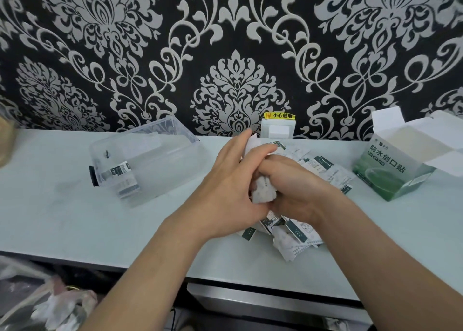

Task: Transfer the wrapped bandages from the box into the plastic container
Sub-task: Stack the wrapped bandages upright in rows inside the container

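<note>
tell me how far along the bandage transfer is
Done: the box stands open and a few wrapped bandages already lie in the plastic container. In hand: the left hand and right hand grip a bundle together. Remaining: a loose pile waits on the table.

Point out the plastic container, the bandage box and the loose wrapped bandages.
plastic container [170, 175]: head view, clear front wall.
bandage box [383, 178]: head view, green front face.
wrapped bandages [293, 243]: head view, nearest packet.

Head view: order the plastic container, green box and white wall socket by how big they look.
1. plastic container and green box: about alike, left unranked.
2. white wall socket: clearly smallest.
</note>
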The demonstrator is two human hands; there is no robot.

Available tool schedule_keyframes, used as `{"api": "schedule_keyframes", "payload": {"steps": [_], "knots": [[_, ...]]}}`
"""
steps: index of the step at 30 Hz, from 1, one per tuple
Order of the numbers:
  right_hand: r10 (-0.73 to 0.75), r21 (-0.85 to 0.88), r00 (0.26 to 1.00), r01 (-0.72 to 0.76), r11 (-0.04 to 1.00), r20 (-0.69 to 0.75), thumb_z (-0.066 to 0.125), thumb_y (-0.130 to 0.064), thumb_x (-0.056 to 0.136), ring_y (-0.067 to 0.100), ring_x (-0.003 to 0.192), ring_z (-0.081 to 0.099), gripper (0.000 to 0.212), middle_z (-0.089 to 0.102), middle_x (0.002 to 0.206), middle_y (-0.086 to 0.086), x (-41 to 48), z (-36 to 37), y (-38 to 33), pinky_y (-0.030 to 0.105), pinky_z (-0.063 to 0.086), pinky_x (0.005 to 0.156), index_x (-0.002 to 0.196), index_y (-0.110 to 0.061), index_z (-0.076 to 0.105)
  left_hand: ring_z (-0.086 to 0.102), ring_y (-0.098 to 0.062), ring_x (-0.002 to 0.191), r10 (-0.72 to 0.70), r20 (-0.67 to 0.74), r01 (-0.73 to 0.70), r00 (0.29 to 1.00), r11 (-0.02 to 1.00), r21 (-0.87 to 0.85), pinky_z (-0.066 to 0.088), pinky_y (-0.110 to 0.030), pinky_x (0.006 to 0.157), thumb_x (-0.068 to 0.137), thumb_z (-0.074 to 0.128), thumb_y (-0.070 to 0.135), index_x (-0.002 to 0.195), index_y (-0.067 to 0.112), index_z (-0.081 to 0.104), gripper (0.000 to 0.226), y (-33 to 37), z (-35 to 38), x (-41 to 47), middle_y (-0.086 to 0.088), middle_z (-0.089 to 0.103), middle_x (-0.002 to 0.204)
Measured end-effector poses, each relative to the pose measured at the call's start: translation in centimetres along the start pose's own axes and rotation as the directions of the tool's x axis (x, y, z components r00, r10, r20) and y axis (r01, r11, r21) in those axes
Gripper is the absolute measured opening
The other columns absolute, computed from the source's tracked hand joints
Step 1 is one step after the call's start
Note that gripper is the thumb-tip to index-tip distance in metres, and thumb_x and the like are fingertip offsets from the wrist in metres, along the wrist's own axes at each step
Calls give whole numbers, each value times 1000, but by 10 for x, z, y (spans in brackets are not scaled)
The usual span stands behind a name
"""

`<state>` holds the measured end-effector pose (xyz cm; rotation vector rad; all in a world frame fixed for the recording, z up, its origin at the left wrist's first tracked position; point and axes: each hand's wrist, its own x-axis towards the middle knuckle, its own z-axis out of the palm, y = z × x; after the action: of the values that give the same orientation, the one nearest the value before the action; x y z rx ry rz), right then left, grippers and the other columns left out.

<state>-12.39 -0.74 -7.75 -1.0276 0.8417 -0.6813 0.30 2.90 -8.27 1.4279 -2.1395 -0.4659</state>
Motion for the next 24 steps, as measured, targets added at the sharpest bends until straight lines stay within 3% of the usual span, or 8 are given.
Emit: {"api": "schedule_keyframes", "payload": {"steps": [2, 4, 7, 11, 14, 17, 19, 24], "knots": [[11, -37, 1000, -11, 999, 0, 42, 5, 83, 15, 56, 48, 27, 45, 60, 8, 0, 0, 0, 27, 37, 52, 69, -11, 57, 52, -12, 116, -15, -63, 12, 998, 999, -47, 49, -32, 96, 67, 79, 26, 129, 48, 40, 76, -1, 0, 1, 25, 16, 145], [-22, -55, 1000, 22, 998, 0, 43, 7, 83, 12, 54, 45, 27, 47, 59, 3, 0, 2, 1, 28, 35, 53, 74, -13, 59, 57, -10, 96, -9, -125, 2, 992, 998, -57, 53, -33, 83, 64, 80, 27, 121, 44, 45, 69, 0, 0, 1, 16, 26, 135], [-107, -67, 994, 104, 992, -38, 49, 7, 85, 18, 64, 52, 24, 54, 66, 6, 3, 6, 2, 28, 39, 53, 79, -12, 62, 53, -11, 106, 3, -153, -9, 988, 999, -37, 52, -32, 84, 62, 81, 30, 118, 43, 46, 67, 1, -1, 3, 13, 29, 131], [-122, -96, 989, 114, 989, -86, 54, 5, 85, 14, 47, 49, 15, 55, 59, 6, 1, 5, -2, 21, 39, 41, 78, -8, 60, 46, -10, 110, 1, -121, -7, 993, 999, -44, 47, -24, 86, 58, 81, 37, 113, 44, 47, 65, 4, -5, 3, 18, 30, 129], [-137, -165, 990, 129, 978, -40, 58, 3, 85, 10, 44, 43, 12, 49, 59, 5, -1, 1, -4, 20, 35, 41, 90, -8, 61, 53, -6, 103, -49, -75, 23, 996, 950, -312, 44, -17, 91, 65, 78, 30, 106, 42, 55, 49, 1, -16, 1, 9, 44, 121], [-202, -429, 977, 155, 890, -66, 63, -5, 85, 2, 41, 43, 39, 57, 61, -1, -1, -5, -7, 17, 33, 41, 122, -17, 57, 62, -11, 96, -152, -55, 76, 987, 733, -676, 50, -29, 89, 79, 68, 25, 104, 35, 63, 27, -4, -26, 2, 4, 61, 105], [-272, -595, 959, 172, 785, -80, 67, -11, 83, 1, 45, 49, 57, 66, 79, 5, -1, -3, -6, 19, 39, 46, 134, -22, 46, 62, -9, 84, -238, -100, 89, 966, 670, -737, 51, -26, 78, 89, 63, 31, 100, 29, 65, 12, -3, -25, 4, 9, 60, 85], [-370, -659, 929, 275, 700, -4, 69, -20, 79, 9, 50, 43, 44, 64, 70, 10, 0, 13, 3, 28, 36, 48, 113, -25, 42, 51, -3, 60, -297, -266, 164, 917, 889, -428, 40, -18, 56, 94, 55, 24, 77, 19, 61, 19, -2, -14, 8, 11, 58, 62]]}}
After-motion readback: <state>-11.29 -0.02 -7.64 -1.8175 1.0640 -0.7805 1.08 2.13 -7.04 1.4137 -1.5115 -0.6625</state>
